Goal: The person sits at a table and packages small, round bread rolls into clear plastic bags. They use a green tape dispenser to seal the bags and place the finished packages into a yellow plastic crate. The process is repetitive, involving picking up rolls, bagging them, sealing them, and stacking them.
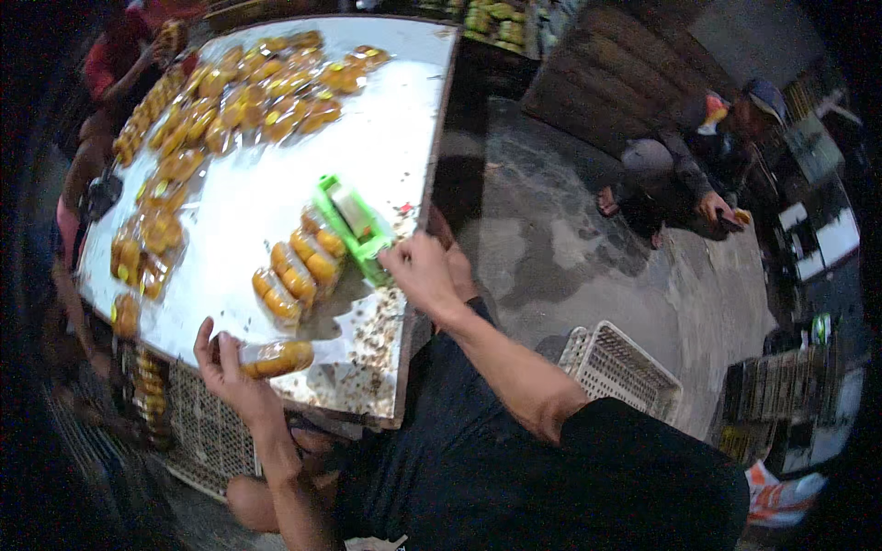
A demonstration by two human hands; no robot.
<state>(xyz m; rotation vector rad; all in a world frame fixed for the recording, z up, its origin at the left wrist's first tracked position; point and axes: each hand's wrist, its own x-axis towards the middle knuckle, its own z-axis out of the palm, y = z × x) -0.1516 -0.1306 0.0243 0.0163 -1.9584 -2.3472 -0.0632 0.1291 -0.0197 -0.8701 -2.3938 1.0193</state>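
Near the table's front edge, my left hand [231, 372] holds one end of a clear-wrapped bread roll [278, 358], which lies nearly level. My right hand [425, 274] is closed at the near end of a green tape dispenser [352, 225]; its fingertips are pinched there, and whatever they hold is too small to make out. Pale tape sits in the dispenser. Just left of it, several wrapped rolls [296, 266] lie side by side in a slanting row on the white tabletop [248, 207].
Many wrapped breads [248, 101] cover the table's far and left parts. Another person [115, 78] stands at the left side. At right, a crouching person [698, 156] holds a dark object. A pale plastic crate [625, 372] stands on the floor; crumbs dot the table's near corner.
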